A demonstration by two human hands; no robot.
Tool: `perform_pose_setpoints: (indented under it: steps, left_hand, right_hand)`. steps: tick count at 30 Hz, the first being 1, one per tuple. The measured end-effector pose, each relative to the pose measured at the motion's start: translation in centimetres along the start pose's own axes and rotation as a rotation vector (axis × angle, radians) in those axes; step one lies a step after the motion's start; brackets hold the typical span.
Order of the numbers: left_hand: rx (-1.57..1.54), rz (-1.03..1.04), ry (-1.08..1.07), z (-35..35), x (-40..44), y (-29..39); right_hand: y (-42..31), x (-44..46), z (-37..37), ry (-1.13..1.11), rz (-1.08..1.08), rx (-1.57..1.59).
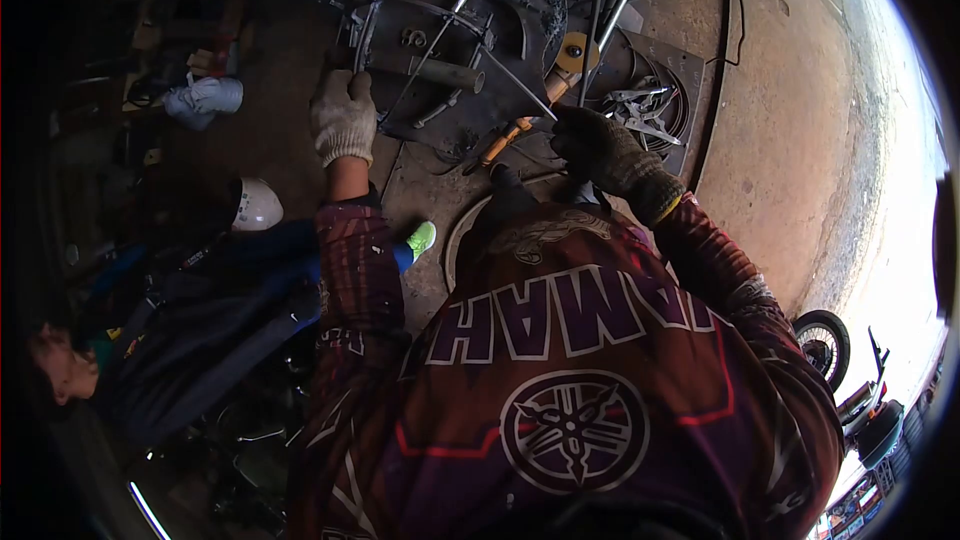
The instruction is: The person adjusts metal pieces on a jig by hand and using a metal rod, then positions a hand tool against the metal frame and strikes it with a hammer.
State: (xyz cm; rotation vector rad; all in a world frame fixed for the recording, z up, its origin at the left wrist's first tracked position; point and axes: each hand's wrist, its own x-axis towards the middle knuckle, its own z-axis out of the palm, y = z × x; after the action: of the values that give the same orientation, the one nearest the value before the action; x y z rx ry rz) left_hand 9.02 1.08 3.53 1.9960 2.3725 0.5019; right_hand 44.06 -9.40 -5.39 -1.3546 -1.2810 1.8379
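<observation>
My left hand (pixel 343 120), in a pale knit glove, is closed on the near left end of a welded metal frame (pixel 368 35) of bent tubes and rods. My right hand (pixel 612 155), in a darker, dirty glove, is closed at the near end of a thin metal rod (pixel 520 83) that slants up to the frame. Its fingertips are partly hidden. Under the frame lies a short, wide pipe (pixel 447 73) on a dark metal sheet. An angle grinder (pixel 555 90) with a yellowish disc rests between the frame and my right hand.
Locking clamps (pixel 645 110) and coiled cable lie on a plate at the right. A black cable (pixel 712 100) crosses the floor. Another person (pixel 200 330) is at the left, near a white helmet (pixel 257 205). A motorcycle wheel (pixel 822 352) shows at the lower right.
</observation>
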Motion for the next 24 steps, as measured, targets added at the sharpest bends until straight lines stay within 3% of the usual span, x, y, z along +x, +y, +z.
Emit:
perform_pose_setpoints:
  steps: [2, 4, 5, 7, 8, 10, 13, 22, 24]
  left_hand:
    - [-0.004, -0.003, -0.007, -0.1, -0.1, 0.3]
    - [-0.014, -0.005, -0.009, 0.0, -0.1, 0.3]
    - [-0.001, -0.017, -0.021, 0.1, 0.1, 0.2]
    - [0.005, -0.027, -0.030, 0.4, 0.3, -0.3]
    - [-0.007, 0.015, 0.029, 0.7, 0.2, -0.5]
    - [-0.026, 0.063, 0.085, 1.1, 0.4, -0.9]
    - [-0.107, 0.054, 0.152, 1.9, 0.5, -1.0]
    - [-0.437, 0.048, -0.110, 1.5, 2.0, -2.8]
    - [-0.468, 0.214, -0.165, 1.1, 1.9, -3.2]
  right_hand:
    - [1.8, 0.7, 0.0, -0.001, -0.012, -0.005]
    - [3.9, 1.8, -0.1, 0.057, -0.378, -0.121]
    - [4.2, 2.1, -0.8, 0.058, -0.378, -0.124]
    - [3.0, 2.3, -1.5, 0.253, -0.664, -0.611]
    - [2.3, 2.3, -2.1, 0.256, -0.664, -0.616]
    - [-2.4, 1.2, -3.2, 0.288, -0.354, -0.865]
    - [-5.4, 1.8, -5.4, 0.288, -0.389, -0.969]
    - [-5.5, 3.0, -5.6, 0.288, -0.546, -1.175]
    - [-6.5, 0.5, -1.9, 0.291, -0.143, -0.790]
